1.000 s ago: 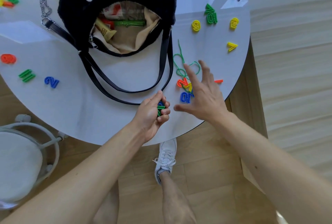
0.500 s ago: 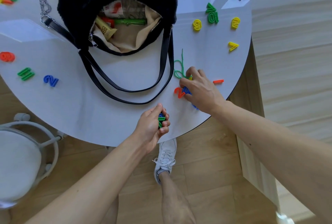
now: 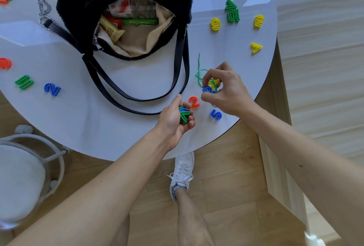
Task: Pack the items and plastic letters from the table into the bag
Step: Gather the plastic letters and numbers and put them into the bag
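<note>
On the left part of the table [image 3: 122, 127], a green piece [image 3: 24, 82] and a blue 2 [image 3: 52, 89] lay loose, well apart from both hands and easy to overlook. The bag [image 3: 126, 1] stood open at the far centre, mouth toward the person, with packets already inside; its black straps [image 3: 177, 80] trailed across the table and ended just beside the left hand [image 3: 175, 119].

The left hand was cupped shut on a small stack of green and blue pieces [image 3: 184, 113]. The stack appeared loosely held; adding more could likely spill it before the bag.

An orange 2 [image 3: 194, 102] lay between the hands, a blue 5 [image 3: 216, 114] near the right wrist.

The right hand [image 3: 226, 92] pinched a blue piece [image 3: 209, 89] with a yellow piece [image 3: 213, 82] against it, both tangled in a green string [image 3: 200, 72]. Lifting could probably drag the string and sweep nearby pieces off the edge, which was close.

Further right, a yellow 9 [image 3: 215, 24] and yellow 7 [image 3: 256, 48] remained unpacked
</note>
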